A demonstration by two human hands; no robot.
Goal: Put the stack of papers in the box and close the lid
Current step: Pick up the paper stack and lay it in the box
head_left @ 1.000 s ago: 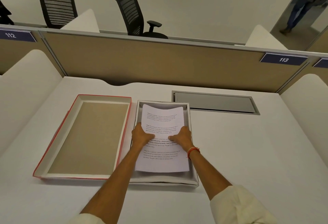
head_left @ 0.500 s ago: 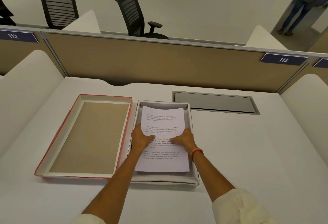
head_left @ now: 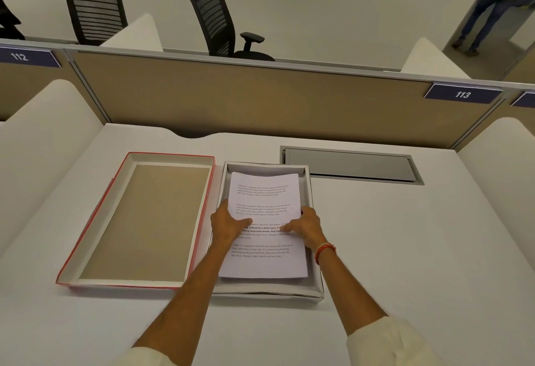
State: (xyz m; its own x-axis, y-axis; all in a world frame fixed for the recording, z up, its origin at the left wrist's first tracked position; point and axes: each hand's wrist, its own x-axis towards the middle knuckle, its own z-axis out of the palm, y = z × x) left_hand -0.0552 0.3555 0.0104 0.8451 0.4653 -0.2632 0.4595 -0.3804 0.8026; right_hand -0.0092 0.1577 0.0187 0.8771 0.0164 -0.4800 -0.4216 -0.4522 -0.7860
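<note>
A white stack of papers (head_left: 265, 192) with printed text lies inside the shallow white box (head_left: 269, 291) at the middle of the desk. My left hand (head_left: 227, 225) grips the stack's left edge, thumb on top of the sheet. My right hand (head_left: 307, 228) grips the right edge in the same way, with an orange band at the wrist. The stack's far end curls up slightly near the box's far wall. The lid (head_left: 95, 221), red outside with a brown inside, lies upside down just left of the box.
A grey cable hatch (head_left: 351, 164) is set into the desk behind and right of the box. A tan partition (head_left: 246, 96) closes the back, white dividers flank both sides. Black office chairs stand beyond it, and a person stands at the far right.
Both hands have slid slightly outward from the sheet's middle to its side edges. The stack has settled lower and flatter in the box.
</note>
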